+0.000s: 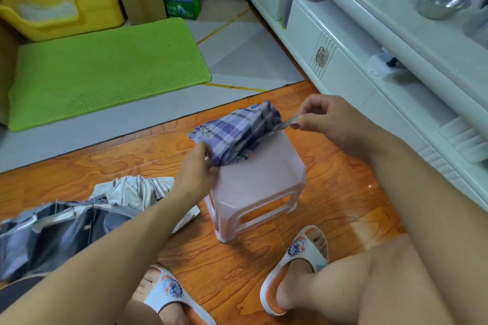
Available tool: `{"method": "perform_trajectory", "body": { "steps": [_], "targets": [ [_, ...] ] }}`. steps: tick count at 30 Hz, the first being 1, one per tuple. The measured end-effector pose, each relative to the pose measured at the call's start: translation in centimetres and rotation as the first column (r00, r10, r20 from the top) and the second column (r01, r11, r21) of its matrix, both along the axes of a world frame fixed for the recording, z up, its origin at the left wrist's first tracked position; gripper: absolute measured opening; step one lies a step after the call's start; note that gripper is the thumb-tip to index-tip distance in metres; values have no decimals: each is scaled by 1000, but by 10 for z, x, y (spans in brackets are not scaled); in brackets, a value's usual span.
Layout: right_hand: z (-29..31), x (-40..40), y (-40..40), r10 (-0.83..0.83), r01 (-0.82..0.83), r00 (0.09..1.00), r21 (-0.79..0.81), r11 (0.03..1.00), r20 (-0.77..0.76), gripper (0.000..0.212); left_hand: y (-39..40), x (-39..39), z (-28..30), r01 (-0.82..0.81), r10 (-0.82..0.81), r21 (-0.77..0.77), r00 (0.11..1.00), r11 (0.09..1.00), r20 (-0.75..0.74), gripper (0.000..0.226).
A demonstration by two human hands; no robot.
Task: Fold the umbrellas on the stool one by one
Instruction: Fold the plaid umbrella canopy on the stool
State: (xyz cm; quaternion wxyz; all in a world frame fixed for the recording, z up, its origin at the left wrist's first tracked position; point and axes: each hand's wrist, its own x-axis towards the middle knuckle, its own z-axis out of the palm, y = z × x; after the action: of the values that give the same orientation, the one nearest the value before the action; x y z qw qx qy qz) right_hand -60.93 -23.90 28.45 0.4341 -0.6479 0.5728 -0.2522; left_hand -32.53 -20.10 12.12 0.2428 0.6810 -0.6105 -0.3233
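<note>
Pink stool: right hand pinching umbrella strap

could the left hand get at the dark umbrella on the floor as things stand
Probably yes, once freed: the left hand grips the plaid umbrella on the stool. The dark umbrella lies just beside that forearm, nothing between.

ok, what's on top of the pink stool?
Only the purple plaid umbrella on the stool top's far edge, left hand gripping it, right hand pinching its strap. Anything beneath the fabric is hidden.
</note>
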Motion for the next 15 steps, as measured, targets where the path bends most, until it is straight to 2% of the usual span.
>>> {"method": "perform_trajectory", "body": {
  "steps": [2, 4, 8, 11, 15],
  "targets": [
    [4, 2, -2, -63, 65, 998, -57, 996, 31, 5, -10, 10, 5, -76, 93, 106, 982, 991, -167, 23],
    [11, 2, -5, -140, 144, 989, -127, 981, 40, 8, -18, 18, 10, -108, 170, 190, 920, 976, -352, 8],
    [30, 3, -8, -163, 168, 986, -282, 945, 41, 6, -14, 22, 34, -61, 211, 296, 835, 953, -509, 16],
    [53, 13, -9, -115, 93, 993, -368, 925, -37, 10, -2, 36, 58, 9, 138, 272, 846, 962, -515, 18],
    [109, 40, -18, -25, -30, 992, -413, 910, -126, 7, 20, 64, 114, 236, -183, 129, 925, 963, -332, 7]
  ]
}}
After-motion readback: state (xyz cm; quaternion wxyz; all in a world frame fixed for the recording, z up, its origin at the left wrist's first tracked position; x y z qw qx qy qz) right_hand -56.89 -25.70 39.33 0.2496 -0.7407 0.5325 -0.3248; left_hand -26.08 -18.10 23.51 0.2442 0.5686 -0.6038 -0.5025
